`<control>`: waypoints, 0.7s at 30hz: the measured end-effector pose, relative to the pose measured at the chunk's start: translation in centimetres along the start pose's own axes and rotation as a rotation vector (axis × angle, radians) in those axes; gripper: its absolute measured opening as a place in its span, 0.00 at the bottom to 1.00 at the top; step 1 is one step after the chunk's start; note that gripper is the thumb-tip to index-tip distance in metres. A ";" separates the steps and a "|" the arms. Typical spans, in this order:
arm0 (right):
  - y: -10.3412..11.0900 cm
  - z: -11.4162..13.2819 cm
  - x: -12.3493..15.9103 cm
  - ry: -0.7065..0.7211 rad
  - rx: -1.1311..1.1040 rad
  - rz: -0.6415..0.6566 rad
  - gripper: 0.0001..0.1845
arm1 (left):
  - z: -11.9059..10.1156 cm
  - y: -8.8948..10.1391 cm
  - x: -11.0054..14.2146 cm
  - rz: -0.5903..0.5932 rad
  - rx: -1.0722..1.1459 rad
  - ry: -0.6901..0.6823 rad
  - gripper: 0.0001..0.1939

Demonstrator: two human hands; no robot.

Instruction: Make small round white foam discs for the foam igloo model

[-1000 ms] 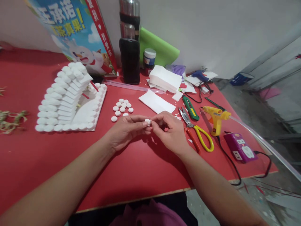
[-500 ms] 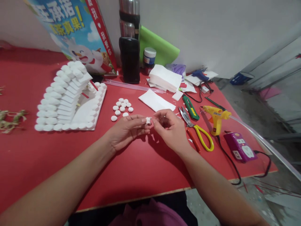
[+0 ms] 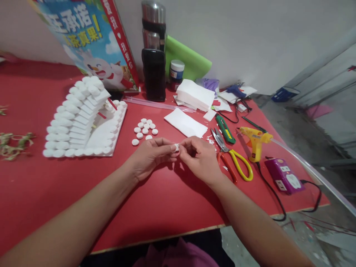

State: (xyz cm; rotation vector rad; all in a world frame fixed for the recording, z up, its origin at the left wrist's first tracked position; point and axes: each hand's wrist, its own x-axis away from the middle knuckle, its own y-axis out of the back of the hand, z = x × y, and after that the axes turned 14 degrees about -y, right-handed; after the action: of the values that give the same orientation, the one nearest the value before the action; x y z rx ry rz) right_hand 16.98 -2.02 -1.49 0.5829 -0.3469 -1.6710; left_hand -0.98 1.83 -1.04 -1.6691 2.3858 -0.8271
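Between my two hands is a small white piece point(image 3: 176, 147), partly covered by fingertips, so its exact kind is unclear. My left hand point(image 3: 154, 155) pinches it between thumb and forefinger. From the other side, my right hand point(image 3: 198, 157) closes its thumb and forefinger at the piece's right edge. Just beyond my left hand lie several round white tablet-like discs point(image 3: 145, 131) on the red tabletop point(image 3: 155, 207). A stepped white model point(image 3: 80, 118), edged with rows of similar discs, stands at the left. A folded white sheet point(image 3: 185, 123) lies beyond my hands.
To the right lie yellow-and-red-handled scissors point(image 3: 241, 165), a green utility knife point(image 3: 226, 129), a yellow glue gun point(image 3: 254, 141) and a purple power strip point(image 3: 285, 176) with cords. A black phone-like object point(image 3: 154, 76), a jar point(image 3: 177, 72) and white paper point(image 3: 196, 93) sit behind.
Both hands stay together around the small white piece, their fingers shifting slightly on it. The whole view has tipped a little, so everything appears slightly lower. The other objects have not moved.
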 end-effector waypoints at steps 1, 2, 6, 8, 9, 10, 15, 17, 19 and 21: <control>0.0 0.0 0.0 -0.049 -0.048 0.019 0.05 | 0.0 0.1 0.0 0.014 0.006 0.004 0.14; 0.0 0.0 -0.1 -0.097 -0.099 0.039 0.05 | 0.0 0.2 -0.1 0.027 0.014 0.008 0.13; 0.0 0.2 -0.3 -0.218 -0.254 0.097 0.04 | 0.1 0.7 -0.2 0.051 0.057 0.021 0.11; 0.0 0.3 -0.4 -0.246 -0.290 0.119 0.04 | 0.1 0.9 -0.3 0.050 0.072 0.021 0.09; 0.0 0.4 -0.3 -0.251 -0.300 0.126 0.04 | 0.1 1.0 -0.3 0.046 0.077 0.019 0.09; 0.0 0.4 -0.3 -0.249 -0.303 0.129 0.04 | 0.1 1.0 -0.3 0.043 0.081 0.016 0.08; -0.1 0.5 0.1 -0.154 -0.173 0.080 0.04 | 0.1 0.6 -0.1 0.026 0.071 0.035 0.11; -0.2 0.5 0.2 -0.109 -0.106 0.046 0.05 | 0.1 0.3 0.0 -0.003 0.040 0.037 0.12; -0.3 0.4 0.2 -0.102 -0.071 0.027 0.05 | 0.1 0.0 0.2 -0.030 0.014 0.033 0.13; -0.4 0.3 0.1 -0.124 -0.063 0.022 0.05 | 0.1 0.0 0.2 -0.038 0.009 0.036 0.13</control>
State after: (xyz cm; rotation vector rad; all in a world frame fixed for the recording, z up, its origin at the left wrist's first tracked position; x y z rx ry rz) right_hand 16.48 -2.06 -1.52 0.4288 -0.3877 -1.6941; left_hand -0.97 1.61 -1.08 -1.7159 2.3768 -0.8802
